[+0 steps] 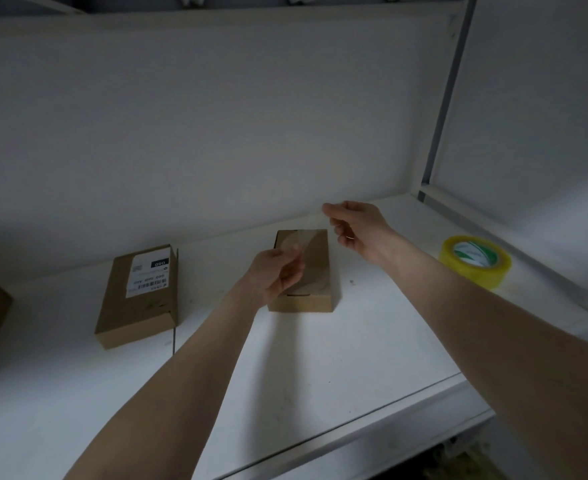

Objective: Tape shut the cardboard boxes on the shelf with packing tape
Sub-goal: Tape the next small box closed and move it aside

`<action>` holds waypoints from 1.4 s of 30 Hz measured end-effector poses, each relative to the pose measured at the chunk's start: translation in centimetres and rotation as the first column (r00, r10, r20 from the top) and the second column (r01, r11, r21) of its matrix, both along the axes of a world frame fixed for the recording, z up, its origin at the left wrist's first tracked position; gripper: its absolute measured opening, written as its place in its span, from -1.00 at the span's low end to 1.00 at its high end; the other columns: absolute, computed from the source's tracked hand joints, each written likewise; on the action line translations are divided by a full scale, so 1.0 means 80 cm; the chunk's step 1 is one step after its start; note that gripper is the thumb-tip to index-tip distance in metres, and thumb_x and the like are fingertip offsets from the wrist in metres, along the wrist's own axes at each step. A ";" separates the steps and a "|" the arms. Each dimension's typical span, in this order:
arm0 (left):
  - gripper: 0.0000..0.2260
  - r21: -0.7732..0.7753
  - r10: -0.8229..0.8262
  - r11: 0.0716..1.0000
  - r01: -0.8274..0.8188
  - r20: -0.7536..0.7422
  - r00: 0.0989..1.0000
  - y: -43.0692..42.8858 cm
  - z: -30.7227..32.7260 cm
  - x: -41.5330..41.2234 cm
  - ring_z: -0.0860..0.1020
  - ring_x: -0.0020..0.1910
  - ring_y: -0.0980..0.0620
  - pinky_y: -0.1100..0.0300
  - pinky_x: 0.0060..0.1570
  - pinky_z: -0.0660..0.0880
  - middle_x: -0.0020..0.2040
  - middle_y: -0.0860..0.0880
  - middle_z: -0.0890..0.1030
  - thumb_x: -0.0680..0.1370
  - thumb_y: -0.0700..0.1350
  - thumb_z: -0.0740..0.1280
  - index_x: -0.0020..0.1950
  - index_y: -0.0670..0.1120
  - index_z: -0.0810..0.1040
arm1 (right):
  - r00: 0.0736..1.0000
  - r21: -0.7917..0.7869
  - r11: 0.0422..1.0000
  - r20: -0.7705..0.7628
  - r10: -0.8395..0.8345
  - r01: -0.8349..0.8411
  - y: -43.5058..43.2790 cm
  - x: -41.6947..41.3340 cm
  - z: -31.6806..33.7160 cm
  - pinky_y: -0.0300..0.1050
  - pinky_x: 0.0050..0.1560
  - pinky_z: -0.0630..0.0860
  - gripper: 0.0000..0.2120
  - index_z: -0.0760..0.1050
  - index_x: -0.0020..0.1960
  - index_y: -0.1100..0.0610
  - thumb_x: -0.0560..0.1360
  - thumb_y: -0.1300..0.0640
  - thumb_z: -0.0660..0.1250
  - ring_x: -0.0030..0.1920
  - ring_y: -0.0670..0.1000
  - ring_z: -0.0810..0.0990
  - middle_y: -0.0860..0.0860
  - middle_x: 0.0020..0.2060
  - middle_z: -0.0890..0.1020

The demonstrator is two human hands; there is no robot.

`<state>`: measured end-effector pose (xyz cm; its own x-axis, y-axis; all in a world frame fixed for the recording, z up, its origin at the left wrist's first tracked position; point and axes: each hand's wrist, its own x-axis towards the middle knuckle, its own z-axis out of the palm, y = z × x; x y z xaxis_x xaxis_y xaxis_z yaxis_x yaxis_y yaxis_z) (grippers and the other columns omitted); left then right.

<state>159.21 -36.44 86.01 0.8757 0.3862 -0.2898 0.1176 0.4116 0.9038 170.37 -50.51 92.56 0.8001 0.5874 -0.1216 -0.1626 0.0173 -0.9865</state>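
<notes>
Left hand (278, 275) and right hand (354, 226) pinch the tape strip (301, 242) taut above the small cardboard box (320, 268); next, probably, lowering and pressing it down.

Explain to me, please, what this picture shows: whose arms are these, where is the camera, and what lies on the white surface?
There is no machine: a person works with two bare hands. The single picture comes from a camera worn on the head, looking forward and down, so both arms reach in from below. The left hand and the right hand each pinch one end of a clear strip of packing tape, held above a small plain brown cardboard box. That box rests on a white shelf. To the left lies a flat brown cardboard box with a white printed label; at the right lies a yellowish roll of packing tape.
</notes>
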 end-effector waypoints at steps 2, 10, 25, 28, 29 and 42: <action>-0.91 0.004 0.098 0.995 -0.098 0.023 0.995 0.013 0.001 -0.004 0.50 -0.41 0.13 0.32 -0.40 0.49 -0.26 -0.06 0.52 0.55 -0.19 0.34 -0.10 -0.21 0.56 | 0.998 -0.027 0.998 0.010 -0.062 0.062 0.000 0.001 -0.006 -0.27 -0.49 0.29 -0.74 0.45 -0.32 0.09 0.46 0.16 0.47 -0.48 -0.09 0.35 -0.04 -0.47 0.52; -0.83 0.499 0.285 0.843 -0.199 -0.101 0.953 0.036 -0.009 -0.019 0.47 -0.44 0.10 0.35 -0.50 0.42 -0.33 -0.07 0.60 0.56 -0.14 0.36 -0.16 -0.22 0.64 | 0.962 -0.407 0.895 0.264 -0.077 0.183 0.010 -0.006 -0.066 -0.22 -0.45 0.33 -0.62 0.46 -0.47 0.11 0.44 0.06 0.49 -0.58 -0.09 0.39 -0.07 -0.63 0.48; -0.71 0.831 0.377 0.556 -0.013 -0.238 0.895 0.047 -0.037 -0.025 0.46 -0.39 0.12 0.22 -0.21 0.41 -0.29 -0.02 0.67 0.54 -0.08 0.34 -0.39 -0.05 0.52 | 0.923 -0.674 0.711 0.373 0.095 0.199 0.035 -0.009 -0.112 -0.16 -0.16 0.48 -0.69 0.60 -0.04 0.18 0.44 -0.07 0.45 -0.07 0.08 0.62 0.06 -0.10 0.64; -0.72 0.860 0.374 0.502 0.086 -0.306 0.876 0.046 -0.040 -0.025 0.53 -0.23 0.05 0.22 -0.19 0.38 -0.24 -0.04 0.67 0.55 -0.05 0.30 -0.37 -0.03 0.51 | 0.904 -0.712 0.664 0.409 0.128 0.228 0.034 -0.015 -0.114 -0.16 -0.13 0.48 -0.68 0.59 0.02 0.16 0.46 -0.09 0.43 -0.04 0.10 0.61 0.07 -0.06 0.63; -0.72 0.859 0.372 0.501 0.105 -0.323 0.870 0.045 -0.042 -0.024 0.54 -0.20 0.02 0.22 -0.18 0.39 -0.22 -0.05 0.67 0.56 -0.04 0.29 -0.36 -0.03 0.50 | 0.900 -0.718 0.655 0.416 0.132 0.236 0.035 -0.016 -0.114 -0.15 -0.12 0.50 -0.67 0.59 0.03 0.16 0.46 -0.10 0.42 -0.03 0.11 0.61 0.07 -0.03 0.63; -0.66 0.830 0.328 0.496 0.255 -0.451 0.830 0.038 -0.062 -0.019 0.58 -0.21 -0.14 0.19 -0.23 0.39 -0.37 -0.06 0.54 0.60 -0.03 0.21 -0.30 -0.17 0.52 | 0.998 -0.555 0.831 -0.024 -0.063 0.040 0.012 -0.005 -0.138 -0.08 -0.21 0.65 -0.52 0.55 -0.03 0.31 0.46 -0.16 0.43 -0.26 0.08 0.65 0.18 -0.18 0.66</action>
